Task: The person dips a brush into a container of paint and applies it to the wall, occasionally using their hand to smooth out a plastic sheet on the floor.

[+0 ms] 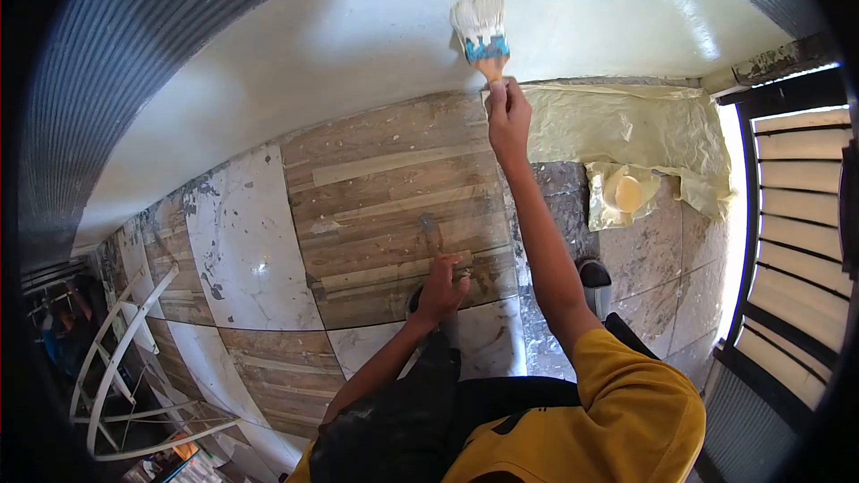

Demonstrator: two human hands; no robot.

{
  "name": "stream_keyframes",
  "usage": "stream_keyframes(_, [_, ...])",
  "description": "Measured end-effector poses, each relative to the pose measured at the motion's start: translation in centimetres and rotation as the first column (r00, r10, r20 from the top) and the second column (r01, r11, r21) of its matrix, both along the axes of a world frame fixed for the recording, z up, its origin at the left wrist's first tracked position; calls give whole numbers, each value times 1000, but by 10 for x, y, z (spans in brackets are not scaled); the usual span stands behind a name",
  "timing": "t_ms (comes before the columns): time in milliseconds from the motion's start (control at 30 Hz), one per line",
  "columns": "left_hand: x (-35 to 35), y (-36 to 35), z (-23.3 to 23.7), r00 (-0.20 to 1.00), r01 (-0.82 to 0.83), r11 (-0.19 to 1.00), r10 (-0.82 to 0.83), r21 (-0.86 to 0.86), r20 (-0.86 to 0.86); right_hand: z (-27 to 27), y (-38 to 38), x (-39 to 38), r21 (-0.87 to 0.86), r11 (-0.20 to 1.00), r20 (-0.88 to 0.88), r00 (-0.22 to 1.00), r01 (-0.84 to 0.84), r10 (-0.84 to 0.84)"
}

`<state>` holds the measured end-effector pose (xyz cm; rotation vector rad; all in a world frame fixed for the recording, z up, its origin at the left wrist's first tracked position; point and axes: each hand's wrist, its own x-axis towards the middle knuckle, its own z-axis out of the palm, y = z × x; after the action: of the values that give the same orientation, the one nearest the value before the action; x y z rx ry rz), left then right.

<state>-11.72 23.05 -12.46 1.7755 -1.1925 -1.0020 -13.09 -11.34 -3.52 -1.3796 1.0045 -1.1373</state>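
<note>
My right hand (510,116), at the end of an outstretched arm, is closed around the wooden handle of a wide paintbrush (488,40). The brush has a blue-smeared ferrule, and its paint-coated bristles rest against the pale wall (385,36). My left hand (440,291) hangs low over the tiled floor. It grips what looks like a putty knife (431,233), with a narrow greyish blade pointing away from me; its handle is partly hidden by my fingers. Right of my right forearm, a round container of cream paint (629,194) stands on crumpled plastic.
Yellowish plastic sheeting (617,125) lies along the wall's foot at right. A barred gate (801,206) stands at far right. A white curved metal frame (125,358) is at lower left, near clutter. Paint-spotted wood-look and white tiles (246,241) cover the floor.
</note>
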Motion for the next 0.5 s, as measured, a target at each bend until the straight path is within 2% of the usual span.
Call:
stream_keyframes(33, [1, 0, -1, 1000, 8, 1000, -7, -17, 25, -18, 2, 0, 7, 1000, 0, 1000, -1, 1])
stream_keyframes(100, [1, 0, 1, 1000, -1, 1000, 1, -2, 14, -75, 11, -9, 38, 997, -122, 990, 73, -68])
stream_keyframes(133, [1, -1, 3, 1000, -7, 1000, 7, 2, 4, -108, 11, -15, 147, 985, -165, 984, 87, -62])
stream_keyframes(167, [1, -1, 4, 1000, -6, 1000, 6, 6, -1, -127, 12, -21, 151, 985, -170, 984, 88, -62])
stream_keyframes(233, [2, -2, 4, 1000, -6, 1000, 6, 10, -20, -148, 11, -32, 144, 983, -361, 931, 111, -52])
stream_keyframes(267, [2, -2, 4, 1000, -10, 1000, 10, 7, -21, -153, 11, -39, 142, 984, -362, 931, 107, -49])
stream_keyframes(367, [1, 0, 1, 1000, 5, 1000, -5, -4, 11, -137, 30, -63, 253, 958, -336, 941, 136, -45])
stream_keyframes(400, [0, 0, 3, 1000, 14, 1000, -14, 1, 20, -113, 42, -72, 292, 947, -318, 948, 134, -36])
stream_keyframes(467, [2, -2, 10, 999, 10, 1000, -10, -11, 49, -77, 60, -77, 322, 942, -94, 993, 92, -65])
stream_keyframes(500, [1, -1, 18, 1000, 22, 999, -22, 38, 6, -61, 67, -77, 278, 956, -82, 994, 98, -78])
